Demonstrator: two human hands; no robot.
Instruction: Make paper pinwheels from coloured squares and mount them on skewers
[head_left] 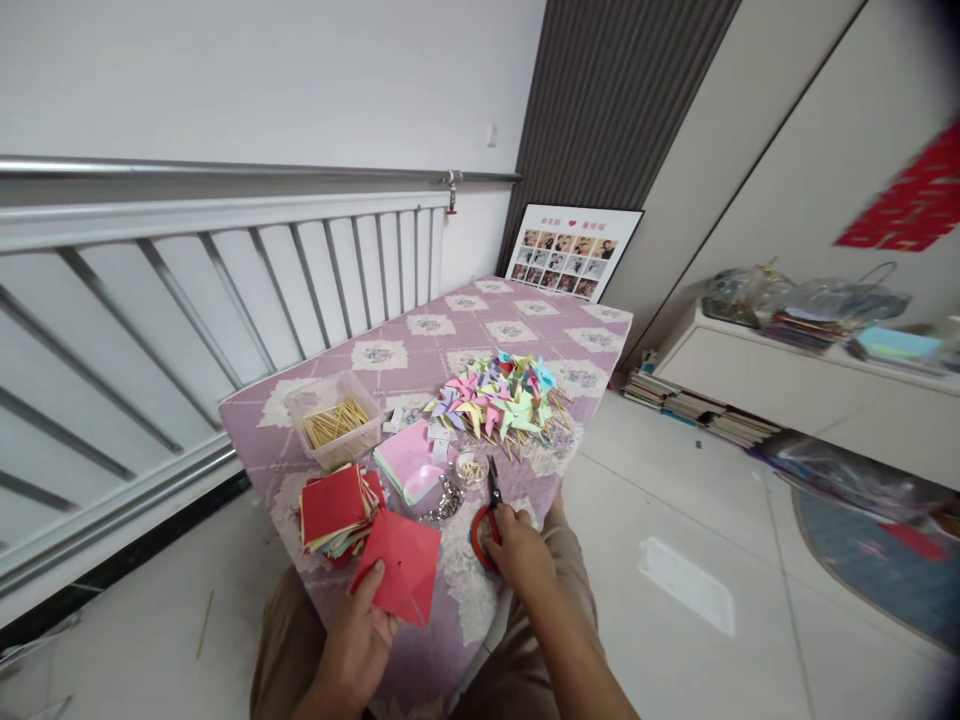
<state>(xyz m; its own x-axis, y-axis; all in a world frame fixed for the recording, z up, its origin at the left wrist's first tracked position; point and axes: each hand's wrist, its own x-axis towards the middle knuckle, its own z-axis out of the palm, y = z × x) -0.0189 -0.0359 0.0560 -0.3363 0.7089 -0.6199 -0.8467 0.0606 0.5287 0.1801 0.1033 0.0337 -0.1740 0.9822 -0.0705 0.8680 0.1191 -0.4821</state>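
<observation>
Between the thumb and fingers of my left hand [358,635] is a square of red paper [405,565], with a small dark hole near its middle and a slit at the lower corner. My right hand [519,545] is closed on the handles of a pair of scissors [484,535], orange-red and dark, blades pointing away over the table. A stack of red and pale paper squares [336,508] lies beyond my left hand. Pink paper squares [414,458], a pile of small metal pieces [448,499] and a round clear tub of small pale pieces [472,470] sit between the hands.
A plastic box of wooden sticks [335,420] stands at the left. Many finished paper pinwheels [499,400] are heaped further back on the cloth-covered table [379,353]. A white radiator [292,280] runs along the left edge; a framed photo board [574,250] leans behind.
</observation>
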